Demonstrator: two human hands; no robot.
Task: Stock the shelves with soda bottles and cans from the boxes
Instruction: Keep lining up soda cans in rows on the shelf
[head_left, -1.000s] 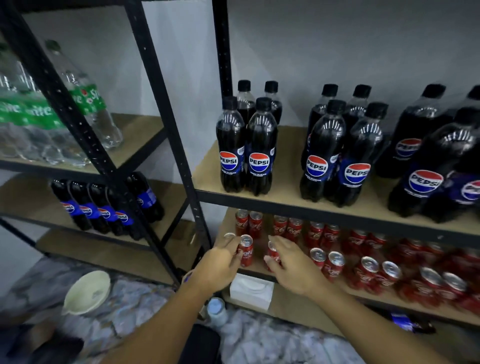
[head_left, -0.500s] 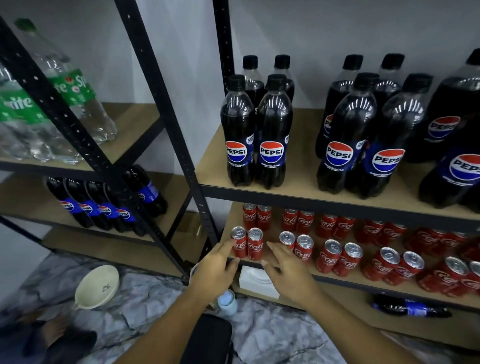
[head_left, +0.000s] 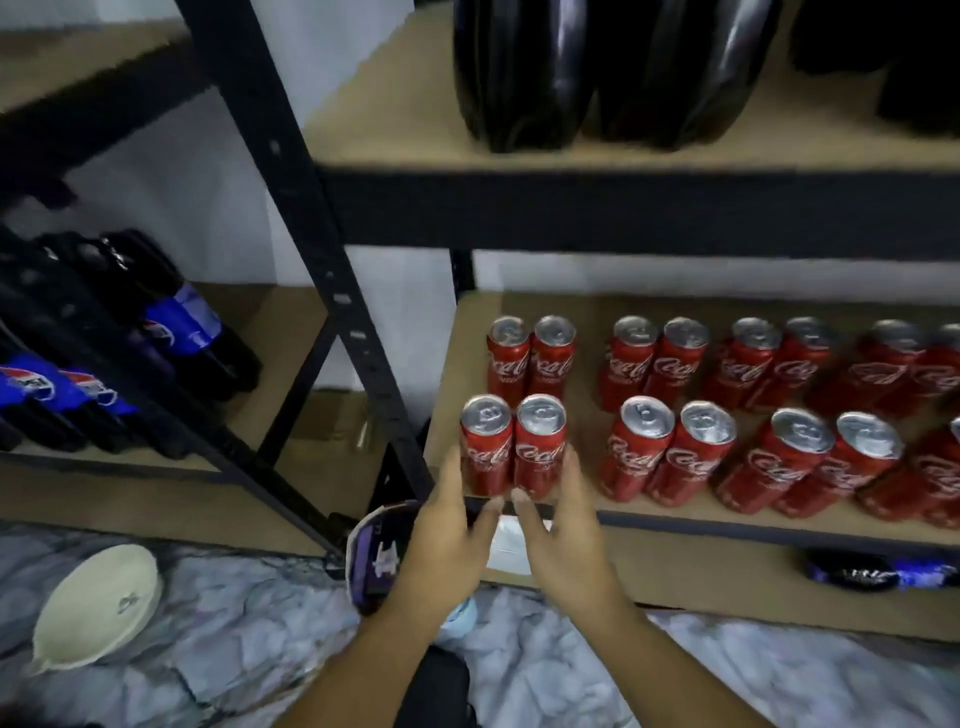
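Both hands are at the front lip of the can shelf. Left hand and right hand flank one pair of Coca-Cola cans: left can and right can, upright, side by side, at the board's front edge.

Fingers of each hand are straight and loosely spread, curled round nothing. Left fingers run up the outer side of the left can, right fingers up the outer side of the right can. Contact looks likely, but blur prevents certainty. Thumbs point inward below the can bases, tips near but apart.

- Beyond the fingertips: back pair of cans, upright.
- Right of the right hand: further cans, paired, in two rows.
- Above both hands: dark bottles on the next shelf up.
- Left of the left hand, past the black post: Pepsi bottles on the neighbouring rack.
- By the left wrist: purple packet.
- Lower left: cream dish on the floor.
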